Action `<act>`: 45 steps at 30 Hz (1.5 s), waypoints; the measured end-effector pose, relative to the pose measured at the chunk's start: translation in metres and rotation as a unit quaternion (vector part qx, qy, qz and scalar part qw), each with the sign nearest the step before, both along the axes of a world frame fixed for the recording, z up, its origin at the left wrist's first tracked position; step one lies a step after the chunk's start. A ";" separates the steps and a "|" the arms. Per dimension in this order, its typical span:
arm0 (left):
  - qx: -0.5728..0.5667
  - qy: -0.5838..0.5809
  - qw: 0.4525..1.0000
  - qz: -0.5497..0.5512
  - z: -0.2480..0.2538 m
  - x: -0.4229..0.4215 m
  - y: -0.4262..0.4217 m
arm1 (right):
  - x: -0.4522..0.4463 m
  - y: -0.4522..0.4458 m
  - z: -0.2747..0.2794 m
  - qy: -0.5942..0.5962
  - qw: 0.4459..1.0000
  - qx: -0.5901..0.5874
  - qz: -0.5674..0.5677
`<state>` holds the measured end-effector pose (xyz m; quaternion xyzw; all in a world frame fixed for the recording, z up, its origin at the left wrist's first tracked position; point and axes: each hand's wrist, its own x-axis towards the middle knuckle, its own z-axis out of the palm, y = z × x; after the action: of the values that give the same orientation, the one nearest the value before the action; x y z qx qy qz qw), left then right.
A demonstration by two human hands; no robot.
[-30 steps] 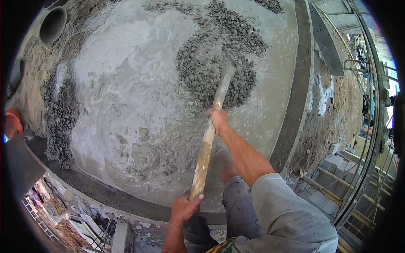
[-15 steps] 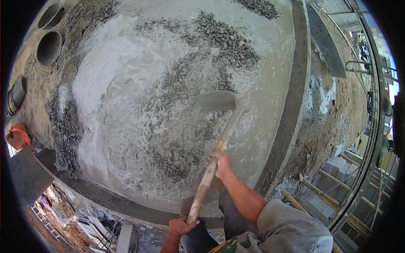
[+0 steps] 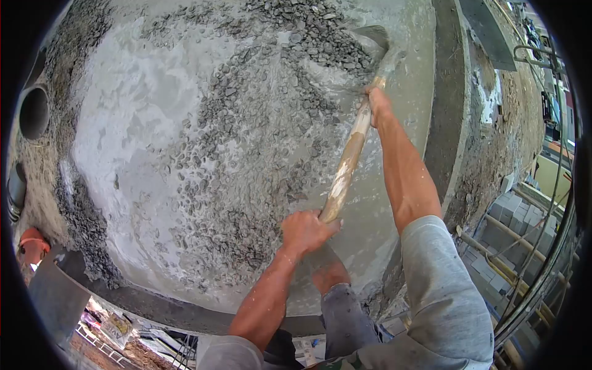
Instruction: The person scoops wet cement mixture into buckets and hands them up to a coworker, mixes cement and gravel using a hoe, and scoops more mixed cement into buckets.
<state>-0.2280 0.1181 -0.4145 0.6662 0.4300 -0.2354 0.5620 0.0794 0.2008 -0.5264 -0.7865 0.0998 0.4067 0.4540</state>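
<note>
Both my hands are wrapped round the wooden handle of a hoe. My left hand grips the handle's near end, and my right hand holds it further up, close to the blade. The wide metal hoe blade lies at the far right, against dark wet gravel; part of its edge is hidden in the stones. Around it spreads wet grey concrete mix, pale and soupy on the left, stony through the middle. One of my lower legs stands in the mix below the handle.
A low concrete edge borders the mix on the right. Concrete pipes and an orange bucket lie at the left. Stacked grey blocks and poles stand at the lower right.
My hands and the hoe have moved forward, away from my body, and to the right. The blade has gone from the middle of the mix to the far gravel.
</note>
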 end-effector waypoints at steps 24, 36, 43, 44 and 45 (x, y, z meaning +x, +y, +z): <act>0.004 0.101 0.991 -0.082 0.111 -0.252 -0.147 | -0.257 -0.161 0.152 0.230 0.964 0.031 -0.131; 0.219 0.018 0.975 -0.004 -0.059 -0.018 0.148 | -0.005 0.156 -0.053 0.064 0.977 0.201 0.005; 0.064 0.157 0.980 0.107 0.069 -0.070 -0.010 | -0.153 0.073 0.025 0.098 0.985 -0.025 0.140; 0.043 0.180 0.977 0.104 0.087 -0.090 -0.029 | -0.182 0.052 0.020 0.107 0.984 -0.049 0.134; 0.042 0.194 0.976 0.086 0.102 -0.116 -0.048 | -0.209 0.027 0.025 0.127 0.983 -0.046 0.126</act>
<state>-0.3438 0.0697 -0.3122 0.5912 0.5958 -0.2929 0.4579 -0.1299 0.2281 -0.5016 -0.7549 0.0754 0.5520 0.3460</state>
